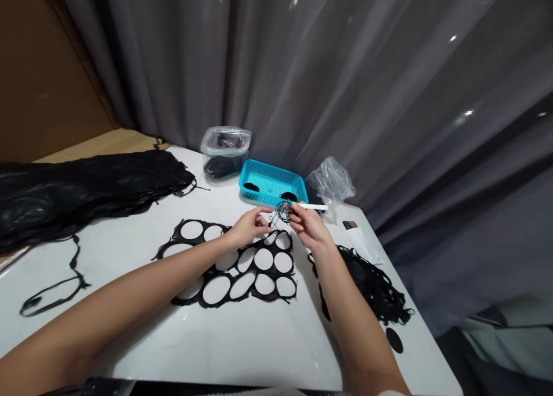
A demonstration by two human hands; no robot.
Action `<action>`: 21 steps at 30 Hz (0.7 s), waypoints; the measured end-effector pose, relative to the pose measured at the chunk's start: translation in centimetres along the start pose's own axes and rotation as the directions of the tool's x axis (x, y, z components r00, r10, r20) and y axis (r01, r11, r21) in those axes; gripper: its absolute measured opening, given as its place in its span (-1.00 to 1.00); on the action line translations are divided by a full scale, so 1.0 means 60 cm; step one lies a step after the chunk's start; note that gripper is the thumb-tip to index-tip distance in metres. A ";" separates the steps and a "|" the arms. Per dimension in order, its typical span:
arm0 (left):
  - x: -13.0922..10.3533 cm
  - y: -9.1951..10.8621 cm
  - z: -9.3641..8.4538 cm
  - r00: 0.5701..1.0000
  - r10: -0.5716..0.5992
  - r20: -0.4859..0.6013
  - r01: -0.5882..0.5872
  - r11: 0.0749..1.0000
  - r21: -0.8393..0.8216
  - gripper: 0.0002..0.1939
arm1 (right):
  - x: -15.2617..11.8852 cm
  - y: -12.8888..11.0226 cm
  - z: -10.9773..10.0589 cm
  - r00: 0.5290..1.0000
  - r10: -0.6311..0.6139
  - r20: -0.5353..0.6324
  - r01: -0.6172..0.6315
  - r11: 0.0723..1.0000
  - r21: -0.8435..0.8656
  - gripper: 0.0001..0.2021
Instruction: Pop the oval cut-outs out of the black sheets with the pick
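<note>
My right hand is closed round a white-handled tool, with thin black loops hanging at its fingertips. To the left of it, my left hand has its thumb and fingers apart, its fingertips close to thin black strands; whether it pinches one is hard to make out. Beneath both hands, a black sheet with rows of round holes lies flat on the white table. Just beyond the hands stands a blue basket with black pieces at two of its corners.
A large black stack covers the table's left side. Behind are a plastic bag with black contents and a crumpled clear bag. Black scraps and a black disc lie right. A grey curtain hangs behind.
</note>
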State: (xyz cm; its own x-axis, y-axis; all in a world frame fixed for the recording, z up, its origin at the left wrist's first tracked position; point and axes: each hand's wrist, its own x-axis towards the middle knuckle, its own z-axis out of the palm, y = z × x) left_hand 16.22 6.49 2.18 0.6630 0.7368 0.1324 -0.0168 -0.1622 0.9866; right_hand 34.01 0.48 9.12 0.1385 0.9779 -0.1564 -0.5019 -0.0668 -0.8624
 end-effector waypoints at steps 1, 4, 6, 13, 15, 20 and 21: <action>0.000 0.000 0.001 1.000 -0.003 -0.004 0.003 1.000 -0.010 -0.44 | 0.002 -0.003 -0.007 1.000 -0.009 -0.027 0.009 1.000 0.012 -0.51; -0.002 0.002 0.000 1.000 -0.010 -0.009 0.009 1.000 -0.021 -0.46 | 0.006 -0.010 -0.026 0.997 -0.008 -0.083 0.011 1.000 0.029 -0.50; -0.004 0.005 -0.003 1.000 -0.013 -0.012 0.012 1.000 -0.012 -0.46 | 0.006 -0.012 -0.036 0.995 -0.005 -0.095 0.007 1.000 0.017 -0.51; -0.010 0.008 -0.016 1.000 -0.028 -0.008 0.029 0.996 0.083 -0.46 | -0.004 -0.022 -0.072 0.991 -0.076 -0.112 0.074 0.997 -0.027 -0.49; -0.010 0.007 -0.018 1.000 -0.030 -0.007 0.030 0.993 0.117 -0.47 | -0.005 -0.026 -0.082 0.982 -0.127 -0.137 0.122 0.991 -0.047 -0.47; -0.012 0.001 -0.024 1.000 -0.024 -0.009 0.026 0.977 0.212 -0.46 | 0.000 -0.036 -0.107 0.919 -0.334 -0.207 0.297 0.936 -0.190 -0.47; -0.014 0.000 -0.025 1.000 -0.023 -0.009 0.024 0.972 0.233 -0.47 | 0.003 -0.039 -0.115 0.891 -0.391 -0.232 0.338 0.911 -0.237 -0.48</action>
State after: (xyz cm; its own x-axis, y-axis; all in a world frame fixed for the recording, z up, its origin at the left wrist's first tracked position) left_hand 14.53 6.86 2.18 0.6565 0.7462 0.1106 0.1743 -0.2928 0.9402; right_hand 41.10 -0.56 7.79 0.5177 0.8513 0.0856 -0.2084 0.2225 -0.9524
